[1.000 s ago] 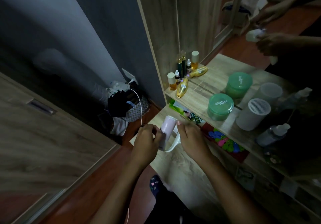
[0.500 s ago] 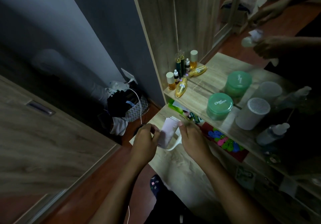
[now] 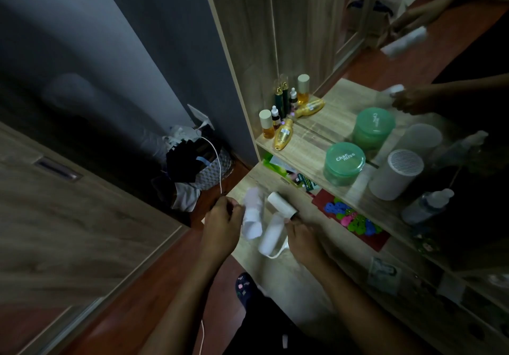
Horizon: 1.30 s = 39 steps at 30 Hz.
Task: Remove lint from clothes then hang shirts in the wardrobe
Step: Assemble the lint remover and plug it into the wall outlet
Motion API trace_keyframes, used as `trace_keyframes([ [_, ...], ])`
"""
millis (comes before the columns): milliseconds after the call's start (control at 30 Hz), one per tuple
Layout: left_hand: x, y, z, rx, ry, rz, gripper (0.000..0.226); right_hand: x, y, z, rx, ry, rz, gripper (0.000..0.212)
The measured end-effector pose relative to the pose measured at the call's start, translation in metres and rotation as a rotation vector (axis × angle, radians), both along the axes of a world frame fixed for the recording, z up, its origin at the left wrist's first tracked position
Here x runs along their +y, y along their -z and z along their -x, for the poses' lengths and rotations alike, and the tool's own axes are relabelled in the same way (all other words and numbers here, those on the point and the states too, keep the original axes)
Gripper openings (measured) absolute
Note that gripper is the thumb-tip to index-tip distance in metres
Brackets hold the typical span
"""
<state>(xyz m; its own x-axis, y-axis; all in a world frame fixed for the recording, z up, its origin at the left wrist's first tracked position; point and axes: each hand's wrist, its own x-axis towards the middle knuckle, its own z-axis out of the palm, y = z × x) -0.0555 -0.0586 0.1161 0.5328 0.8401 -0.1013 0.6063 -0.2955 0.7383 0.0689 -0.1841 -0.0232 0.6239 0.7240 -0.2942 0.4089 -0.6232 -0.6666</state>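
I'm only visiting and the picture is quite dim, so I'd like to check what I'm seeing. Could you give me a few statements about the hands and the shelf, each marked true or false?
1. The left hand holds a pale cover. True.
2. The right hand is empty. False: it holds the lint roller, apart from the cover.
3. The gold bottle stands upright. False: it lies on its side on the shelf.
4. The green jar has its lid on. True.
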Motion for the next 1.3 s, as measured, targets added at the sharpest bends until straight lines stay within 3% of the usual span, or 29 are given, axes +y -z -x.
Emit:
trace_keyframes([
  [200,-0.003,0.003,0.007,-0.004,-0.034,0.025,0.015,-0.016,0.036,0.013,0.060,0.063,0.110,0.034],
  [267,-0.001,0.006,0.012,0.001,-0.031,0.020,0.017,-0.015,0.050,0.010,0.291,-0.040,0.165,0.054],
  [333,0.001,0.012,0.016,0.008,-0.048,0.029,0.017,-0.015,0.068,0.014,0.196,-0.038,0.232,0.075],
  [400,0.001,0.016,0.019,0.019,-0.063,0.048,0.015,-0.016,0.054,0.019,0.280,0.030,0.237,0.059],
  [433,0.000,0.018,0.021,0.022,-0.067,0.063,0.015,-0.014,0.061,0.017,0.159,0.033,0.175,0.049],
  [467,-0.001,0.019,0.022,0.022,-0.071,0.081,0.016,-0.013,0.064,0.014,0.171,0.030,0.181,0.044],
  [600,-0.004,0.023,0.028,0.016,-0.083,0.127,0.018,-0.010,0.061,0.008,0.100,-0.007,0.264,0.068],
  [733,-0.003,0.025,0.032,-0.023,-0.101,0.170,0.017,-0.011,0.063,-0.003,-0.183,-0.021,0.273,0.058],
  [900,-0.001,0.025,0.038,-0.075,-0.094,0.207,0.015,0.010,0.060,-0.023,-0.135,0.146,0.116,0.033],
  [1100,0.007,0.025,0.058,-0.110,-0.103,0.231,0.016,0.053,0.058,-0.032,-0.095,0.145,0.128,0.064],
  [1300,0.023,0.020,0.099,-0.171,-0.228,0.232,0.014,0.087,0.055,-0.022,-0.052,0.072,0.160,0.040],
])
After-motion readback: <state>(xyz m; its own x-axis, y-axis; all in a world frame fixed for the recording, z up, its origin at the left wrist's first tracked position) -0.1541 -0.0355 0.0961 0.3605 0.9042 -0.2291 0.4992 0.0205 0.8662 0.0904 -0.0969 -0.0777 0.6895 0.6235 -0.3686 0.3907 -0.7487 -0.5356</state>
